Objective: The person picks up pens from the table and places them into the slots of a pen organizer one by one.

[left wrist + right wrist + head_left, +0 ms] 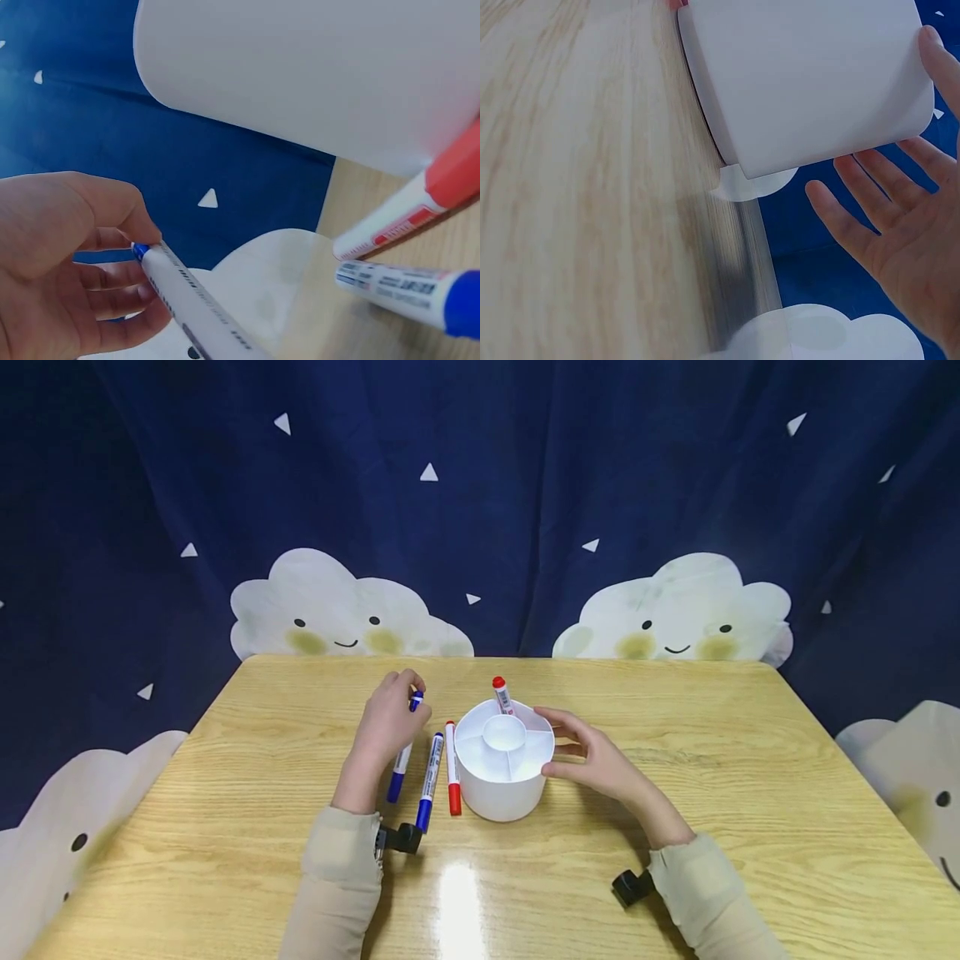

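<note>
A round white divided holder (503,768) stands mid-table, with one red-capped marker (501,695) upright in a back compartment. My left hand (390,720) pinches the top end of a blue marker (406,747) just left of the holder; in the left wrist view the fingers (112,240) curl around that blue marker (187,300). A second blue marker (431,782) and a red marker (452,768) lie flat between it and the holder. My right hand (581,752) rests against the holder's right side, fingers straight; the right wrist view shows the holder wall (810,82) beside that hand (900,217).
The wooden table (675,793) stretches wide on both sides of the holder. A dark blue curtain with cloud faces (675,610) hangs behind the far edge. In the left wrist view the red marker (412,202) and the lying blue marker (420,289) sit close by.
</note>
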A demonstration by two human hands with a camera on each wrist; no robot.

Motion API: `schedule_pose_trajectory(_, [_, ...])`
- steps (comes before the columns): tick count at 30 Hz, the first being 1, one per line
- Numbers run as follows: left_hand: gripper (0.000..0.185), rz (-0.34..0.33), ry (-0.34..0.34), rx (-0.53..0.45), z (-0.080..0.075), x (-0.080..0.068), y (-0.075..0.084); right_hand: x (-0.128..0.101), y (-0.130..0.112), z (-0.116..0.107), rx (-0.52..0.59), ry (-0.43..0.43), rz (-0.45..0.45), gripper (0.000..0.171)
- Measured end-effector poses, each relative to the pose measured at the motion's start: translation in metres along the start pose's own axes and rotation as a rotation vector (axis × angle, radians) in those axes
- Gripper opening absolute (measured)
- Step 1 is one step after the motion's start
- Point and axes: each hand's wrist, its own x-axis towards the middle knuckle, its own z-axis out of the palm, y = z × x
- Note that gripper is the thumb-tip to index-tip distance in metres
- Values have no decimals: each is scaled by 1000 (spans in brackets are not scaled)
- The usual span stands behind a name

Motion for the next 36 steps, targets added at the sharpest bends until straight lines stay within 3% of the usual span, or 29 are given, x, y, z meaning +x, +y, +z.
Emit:
schedule_pose_trajectory(12, [24,79,182,-71,-14,-6,14,1,2,-2,-13,-7,-1,70])
schedule_pose_trajectory(23, [22,195,341,-137,-26,-12,26,1,-1,-2,-4,-8,-14,70])
schedule_pose_trajectory(30, [21,305,457,-189,-32,-16,32,1,2,-1,-22,-2,-2,68])
schedule_pose_trajectory(36, [20,352,505,-235,-37,-20,36,0,0,0,-14,-11,-5,69])
